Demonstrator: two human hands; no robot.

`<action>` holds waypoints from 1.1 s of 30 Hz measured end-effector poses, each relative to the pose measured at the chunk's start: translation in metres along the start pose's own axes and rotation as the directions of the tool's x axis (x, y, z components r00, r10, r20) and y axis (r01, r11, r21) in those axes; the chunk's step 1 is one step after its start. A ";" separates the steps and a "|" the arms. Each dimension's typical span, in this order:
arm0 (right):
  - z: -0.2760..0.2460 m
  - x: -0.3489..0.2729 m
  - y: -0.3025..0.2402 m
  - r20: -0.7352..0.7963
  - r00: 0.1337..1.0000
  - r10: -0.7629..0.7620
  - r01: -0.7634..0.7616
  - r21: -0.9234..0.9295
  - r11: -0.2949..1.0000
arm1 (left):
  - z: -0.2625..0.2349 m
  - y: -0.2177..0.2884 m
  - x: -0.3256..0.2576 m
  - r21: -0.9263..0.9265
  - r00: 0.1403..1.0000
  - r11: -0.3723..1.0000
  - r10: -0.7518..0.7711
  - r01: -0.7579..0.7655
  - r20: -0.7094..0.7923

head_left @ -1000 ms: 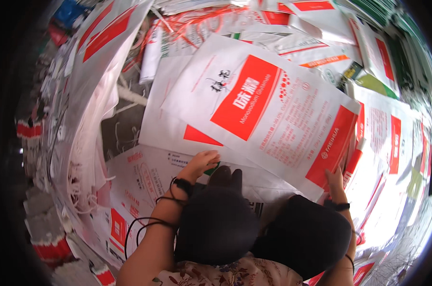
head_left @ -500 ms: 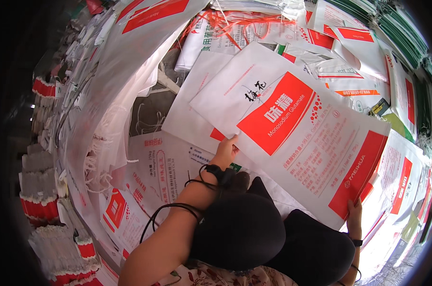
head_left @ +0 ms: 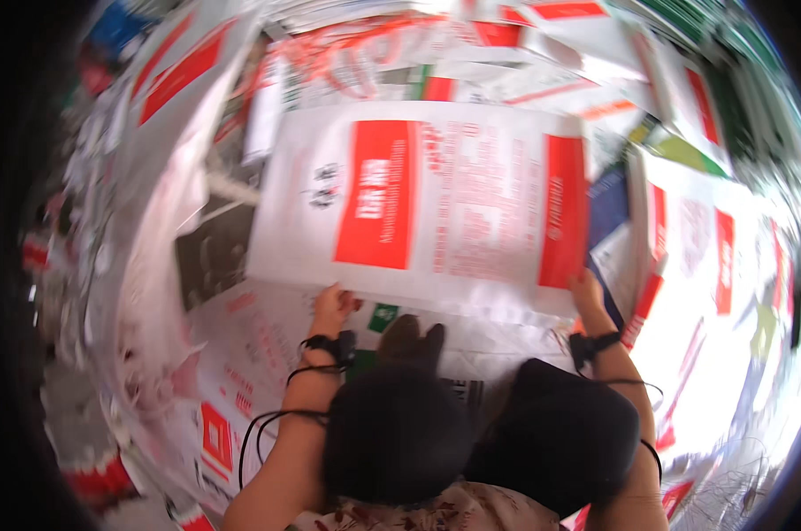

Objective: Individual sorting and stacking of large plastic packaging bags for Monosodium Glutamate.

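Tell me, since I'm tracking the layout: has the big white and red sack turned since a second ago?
Yes. The white and red sack has turned from slanted to nearly square before the knees, held by the left hand and right hand.

The white-and-red sack (head_left: 436, 203), tilted before, now lies squared up, both hands at its near edge.
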State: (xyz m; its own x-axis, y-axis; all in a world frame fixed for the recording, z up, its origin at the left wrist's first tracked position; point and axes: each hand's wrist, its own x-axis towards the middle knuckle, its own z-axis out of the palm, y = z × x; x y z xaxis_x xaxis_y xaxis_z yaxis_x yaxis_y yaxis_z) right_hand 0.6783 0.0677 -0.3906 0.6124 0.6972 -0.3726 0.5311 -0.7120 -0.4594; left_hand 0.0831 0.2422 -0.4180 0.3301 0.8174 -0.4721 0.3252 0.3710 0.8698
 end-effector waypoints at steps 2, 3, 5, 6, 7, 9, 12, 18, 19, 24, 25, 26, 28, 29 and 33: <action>0.006 -0.013 0.016 -0.054 0.997 0.046 -0.043 0.051 0.998 | 0.030 0.001 0.016 -0.473 0.942 0.857 -0.303 0.204 -0.143; -0.006 -0.018 0.032 -0.064 0.990 0.126 -0.123 0.043 0.991 | 0.063 0.024 0.022 -0.660 0.825 0.702 -0.520 0.267 -0.220; -0.011 -0.026 0.030 -0.035 0.984 0.175 -0.173 0.067 0.983 | 0.068 0.042 0.018 -0.623 0.806 0.749 -0.504 0.228 -0.311; -0.013 -0.031 0.029 0.020 0.982 0.185 -0.186 0.089 0.979 | 0.068 0.047 0.017 -0.611 0.815 0.754 -0.498 0.239 -0.296; -0.014 -0.035 0.026 0.012 0.980 0.196 -0.197 0.096 0.976 | 0.067 0.051 0.013 -0.587 0.816 0.774 -0.488 0.239 -0.311; -0.016 -0.044 0.019 0.050 0.985 0.166 -0.167 0.031 0.985 | 0.064 0.059 0.010 -0.557 0.819 0.795 -0.473 0.238 -0.325; -0.030 -0.055 -0.002 0.098 0.989 0.110 -0.097 -0.131 0.987 | 0.069 0.069 0.000 -0.540 0.782 0.794 -0.514 0.279 -0.352; -0.017 -0.034 0.035 0.318 0.943 -0.102 0.244 -0.447 0.861 | 0.075 0.078 0.004 -0.468 0.779 0.815 -0.524 0.342 -0.344; -0.011 -0.029 0.043 0.383 0.904 -0.189 0.368 -0.475 0.799 | 0.069 0.074 0.007 -0.465 0.791 0.810 -0.527 0.357 -0.310; -0.015 -0.050 0.047 0.317 0.944 0.091 -0.241 0.473 0.848 | 0.042 0.060 0.008 -0.489 0.786 0.765 -0.576 0.420 -0.226; -0.032 -0.057 0.034 0.506 0.843 0.181 -0.505 0.628 0.592 | 0.041 0.060 0.008 -0.485 0.785 0.765 -0.577 0.424 -0.224; -0.041 -0.063 0.041 0.535 0.827 0.174 -0.547 0.693 0.469 | 0.045 0.058 0.012 -0.493 0.783 0.763 -0.578 0.418 -0.230; -0.048 -0.073 0.052 0.488 0.843 0.227 -0.534 0.701 0.473 | 0.048 0.054 0.016 -0.496 0.783 0.760 -0.580 0.419 -0.227; -0.049 -0.077 0.057 0.446 0.854 0.266 -0.519 0.706 0.481 | 0.047 0.051 0.017 -0.503 0.797 0.758 -0.569 0.415 -0.201; -0.029 -0.086 0.060 0.343 0.898 0.277 -0.441 0.672 0.595 | 0.036 0.038 0.023 -0.514 0.822 0.762 -0.542 0.394 -0.172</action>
State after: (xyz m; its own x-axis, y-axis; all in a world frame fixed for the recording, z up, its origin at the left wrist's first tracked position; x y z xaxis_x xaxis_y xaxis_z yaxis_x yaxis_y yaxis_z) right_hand 0.6747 -0.0378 -0.3629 0.4956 0.4574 -0.7383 -0.3473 -0.6748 -0.6512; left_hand 0.1351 0.2589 -0.4007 -0.0576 0.5472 -0.8350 -0.0780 0.8314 0.5502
